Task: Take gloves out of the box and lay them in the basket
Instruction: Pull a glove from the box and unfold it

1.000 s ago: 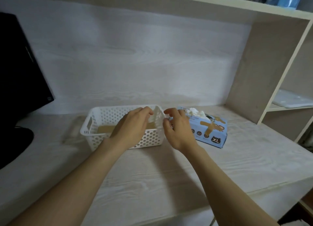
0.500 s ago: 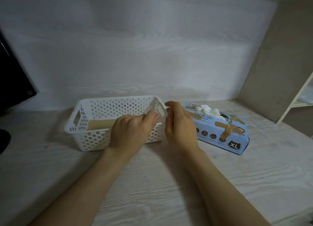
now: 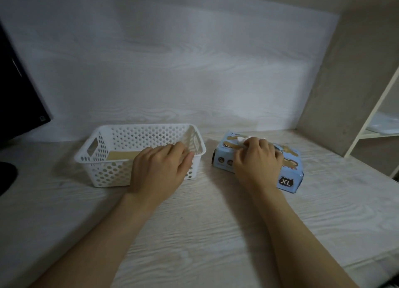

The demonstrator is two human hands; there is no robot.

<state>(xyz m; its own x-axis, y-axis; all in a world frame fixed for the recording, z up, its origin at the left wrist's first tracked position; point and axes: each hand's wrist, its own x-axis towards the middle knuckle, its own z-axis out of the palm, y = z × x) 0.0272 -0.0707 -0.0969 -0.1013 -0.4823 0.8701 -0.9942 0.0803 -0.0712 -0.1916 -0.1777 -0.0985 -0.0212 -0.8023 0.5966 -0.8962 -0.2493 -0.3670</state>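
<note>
A white perforated basket [image 3: 101, 149] stands left of centre on the desk, with a tan card on its floor. My left hand [image 3: 158, 171] lies over its front right rim, thumb and fingertips pinching a thin translucent glove [image 3: 192, 139] that hangs inside the basket's right end. To the right lies a light blue glove box [image 3: 290, 171] marked XL. My right hand [image 3: 255, 160] rests on top of it, fingers curled round the white gloves [image 3: 241, 139] that stick out of its opening.
A dark monitor [image 3: 19, 97] and its base stand at the far left. A shelf unit's side panel [image 3: 345, 93] rises at the right, with shelves beyond it. Pale wood desk [image 3: 205, 223] stretches in front of the basket and the box.
My right hand has moved from the basket's right corner over to the glove box and closed on the gloves there. My left hand has stayed at the basket's rim. The camera has tilted down.
</note>
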